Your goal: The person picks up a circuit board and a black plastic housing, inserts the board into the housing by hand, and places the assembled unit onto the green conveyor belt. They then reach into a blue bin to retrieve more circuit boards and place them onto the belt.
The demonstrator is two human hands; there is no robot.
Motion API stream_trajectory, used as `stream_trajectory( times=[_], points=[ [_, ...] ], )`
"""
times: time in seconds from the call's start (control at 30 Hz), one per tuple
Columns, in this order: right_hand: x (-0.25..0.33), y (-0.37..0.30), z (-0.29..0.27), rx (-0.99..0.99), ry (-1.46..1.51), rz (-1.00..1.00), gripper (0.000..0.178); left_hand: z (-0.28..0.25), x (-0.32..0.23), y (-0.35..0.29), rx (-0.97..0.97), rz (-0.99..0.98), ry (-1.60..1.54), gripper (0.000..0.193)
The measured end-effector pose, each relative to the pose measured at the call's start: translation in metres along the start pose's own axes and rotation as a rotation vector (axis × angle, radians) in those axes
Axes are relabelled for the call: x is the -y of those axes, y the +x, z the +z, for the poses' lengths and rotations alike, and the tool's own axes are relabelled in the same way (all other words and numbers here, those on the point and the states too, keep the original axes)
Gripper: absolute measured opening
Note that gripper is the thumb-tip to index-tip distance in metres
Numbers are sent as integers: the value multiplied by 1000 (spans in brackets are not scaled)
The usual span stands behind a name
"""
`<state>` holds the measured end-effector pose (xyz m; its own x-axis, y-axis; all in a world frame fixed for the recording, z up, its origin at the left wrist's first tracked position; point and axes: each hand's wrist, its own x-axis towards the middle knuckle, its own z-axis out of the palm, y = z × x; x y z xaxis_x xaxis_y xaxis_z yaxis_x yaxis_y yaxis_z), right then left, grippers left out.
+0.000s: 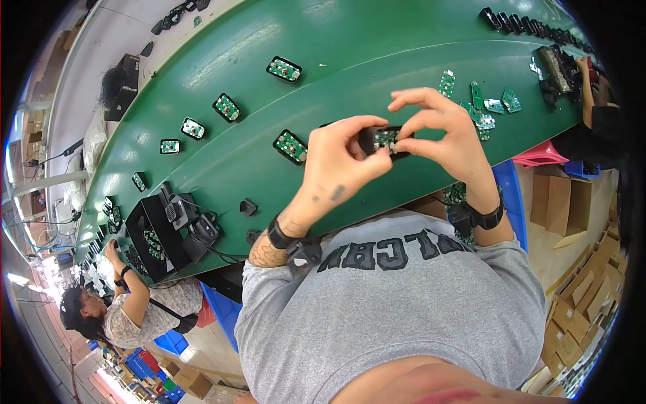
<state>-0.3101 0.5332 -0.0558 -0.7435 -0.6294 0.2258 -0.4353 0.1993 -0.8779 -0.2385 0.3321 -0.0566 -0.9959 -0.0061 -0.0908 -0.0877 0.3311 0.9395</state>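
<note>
My left hand [342, 160] is closed around a small black plastic housing [366, 140] above the green table. A green circuit board [385, 139] lies in or against the housing's opening; my fingers partly cover it. From the right, my right hand [445, 131] pinches the edge of this board between thumb and index finger, its other fingers raised. Just left of my left hand, another black housing with a board [291, 146] rests on the table. Several loose green circuit boards [493, 106] are spread to the right of my right hand.
More housings with boards [227, 108] lie across the table's left half. A black box [159, 232] with boards and dark cabled devices stands at lower left, near a seated co-worker [145, 306]. Black housings [518, 25] line the far right, where another person's arm [587, 94] reaches in.
</note>
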Motion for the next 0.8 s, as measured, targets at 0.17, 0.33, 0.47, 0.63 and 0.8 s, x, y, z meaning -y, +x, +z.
stream_trajectory(
  times=[0.17,0.33,0.47,0.63,0.8],
  points=[
    [3,7,-14,66,-271,-488,23,-20,5,18,266,-228,-351,29],
    [9,7,-18,107,-451,-591,23,-23,7,22,380,-253,-364,27],
    [7,6,-15,9,-471,-542,15,-18,5,21,363,-234,-411,27],
    [21,-11,10,-218,-364,-99,6,3,2,9,59,-48,-392,32],
    [25,-18,23,-370,-372,-22,6,16,-5,2,-81,95,-117,38]
  ],
)
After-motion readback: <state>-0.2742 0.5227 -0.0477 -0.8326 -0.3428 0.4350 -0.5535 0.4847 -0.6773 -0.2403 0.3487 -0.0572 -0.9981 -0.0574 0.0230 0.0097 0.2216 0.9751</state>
